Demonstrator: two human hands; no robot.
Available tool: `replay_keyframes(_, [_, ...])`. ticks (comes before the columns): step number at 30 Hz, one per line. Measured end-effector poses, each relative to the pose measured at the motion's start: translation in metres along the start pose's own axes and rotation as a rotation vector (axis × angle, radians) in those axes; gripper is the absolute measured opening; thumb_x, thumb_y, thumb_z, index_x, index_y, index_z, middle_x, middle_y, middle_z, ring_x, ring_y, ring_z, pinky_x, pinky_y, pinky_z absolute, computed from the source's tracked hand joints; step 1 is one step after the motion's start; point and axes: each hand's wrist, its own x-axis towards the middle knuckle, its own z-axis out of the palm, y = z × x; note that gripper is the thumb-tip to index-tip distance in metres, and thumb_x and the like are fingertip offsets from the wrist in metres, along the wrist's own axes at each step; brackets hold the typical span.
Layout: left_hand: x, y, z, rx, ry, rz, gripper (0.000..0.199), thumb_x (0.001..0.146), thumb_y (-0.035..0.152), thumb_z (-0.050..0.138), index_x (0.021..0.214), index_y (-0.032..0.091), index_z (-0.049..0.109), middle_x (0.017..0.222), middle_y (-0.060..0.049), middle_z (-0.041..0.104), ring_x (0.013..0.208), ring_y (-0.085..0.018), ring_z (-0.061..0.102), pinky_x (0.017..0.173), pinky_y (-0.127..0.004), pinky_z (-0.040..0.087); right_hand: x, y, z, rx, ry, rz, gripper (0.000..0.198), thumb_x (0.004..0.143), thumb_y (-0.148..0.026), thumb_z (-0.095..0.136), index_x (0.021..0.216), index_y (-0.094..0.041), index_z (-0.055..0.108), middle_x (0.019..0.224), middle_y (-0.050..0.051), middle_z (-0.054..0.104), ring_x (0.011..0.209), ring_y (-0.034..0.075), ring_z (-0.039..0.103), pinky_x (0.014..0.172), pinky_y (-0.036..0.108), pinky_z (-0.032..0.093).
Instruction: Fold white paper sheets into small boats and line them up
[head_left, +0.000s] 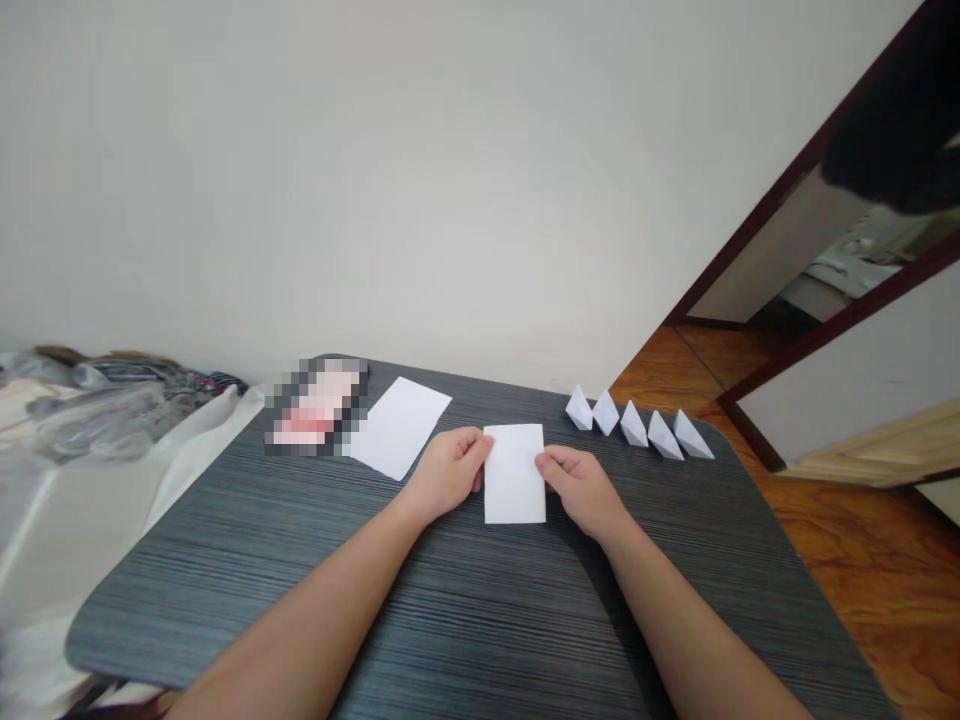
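Note:
Between my hands is a small white rectangle of paper [515, 478], held upright in its long direction over the dark table. My left hand [448, 470] pinches its upper left edge between thumb and fingers. On the opposite edge, a little lower, my right hand [583, 487] grips it the same way. Larger white paper [403, 425] lies flat on the table to the left, beyond my left hand. Several folded white paper boats [632, 424] stand in a slanting row past my right hand.
The dark wood-grained table [300, 560] meets a pale wall at the back. A blurred-out item [319, 405] lies at its far left. Plastic bags [112, 410] are heaped beyond the left edge. At the right are a wooden floor [847, 560] and a doorway.

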Motion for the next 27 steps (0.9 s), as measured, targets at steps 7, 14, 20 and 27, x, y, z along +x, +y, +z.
replay_keyframes(7, [0.0,0.003,-0.002,0.108,0.099,0.042,0.037,0.088,0.04,0.037,0.059,0.017,0.044,0.05,0.003,0.048,0.051,-0.011,0.044,0.05,-0.022,0.03,0.001,-0.001,0.004,0.086,-0.046,0.068,0.032,0.084,-0.043,0.05,0.07,-0.016,0.06,0.063,0.001,0.061,0.057,0.015,0.055,0.054,0.025,0.044])
replay_keyframes(14, [-0.001,0.004,-0.003,0.158,0.193,0.085,0.034,0.088,0.035,0.037,0.061,0.017,0.044,0.054,0.002,0.045,0.054,-0.011,0.042,0.051,-0.023,0.028,-0.002,-0.004,0.006,0.043,-0.075,0.061,0.031,0.082,-0.041,0.053,0.065,-0.015,0.06,0.061,0.001,0.063,0.055,0.015,0.057,0.055,0.026,0.047])
replay_keyframes(20, [-0.001,0.004,-0.003,0.135,0.239,0.078,0.032,0.089,0.035,0.036,0.065,0.018,0.047,0.058,0.002,0.048,0.056,-0.012,0.045,0.053,-0.023,0.029,-0.004,-0.012,0.007,0.114,-0.198,0.078,0.029,0.083,-0.039,0.052,0.071,-0.014,0.062,0.064,0.003,0.067,0.055,0.015,0.061,0.056,0.027,0.049])
replay_keyframes(27, [0.0,0.002,-0.005,0.148,0.291,0.05,0.032,0.089,0.036,0.036,0.069,0.017,0.053,0.061,0.0,0.054,0.058,-0.013,0.047,0.052,-0.023,0.03,-0.004,-0.017,0.009,0.138,-0.247,0.116,0.032,0.084,-0.041,0.052,0.078,-0.011,0.063,0.071,0.009,0.071,0.056,0.015,0.064,0.056,0.027,0.051])
